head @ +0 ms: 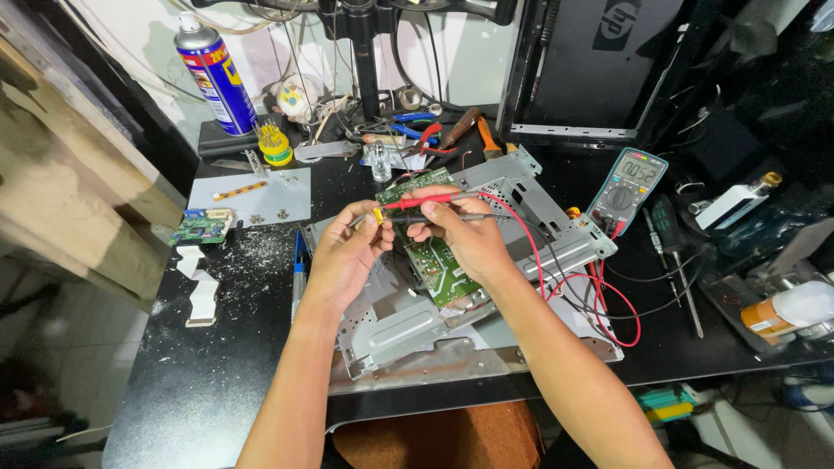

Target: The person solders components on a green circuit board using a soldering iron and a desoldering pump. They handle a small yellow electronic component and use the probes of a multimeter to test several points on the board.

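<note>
My right hand [465, 234] grips two multimeter probes, a red probe [426, 201] and a black probe [452, 218], both pointing left. My left hand [347, 252] pinches the probe tips and a small yellow part [378, 214] between thumb and fingers. Below both hands lies a green circuit board [443, 276] mounted on a grey metal chassis [521, 195]. Red and black leads [599, 300] run from the probes to a multimeter [627, 187] at the right, its display lit.
A blue and yellow spray can [213, 74] stands at the back left, beside a yellow screwdriver-bit holder [275, 146]. Pliers and cutters [417, 130] lie at the back. A small green board [201, 226] and a white ribbon cable [200, 287] rest left. A screwdriver [678, 260] lies right.
</note>
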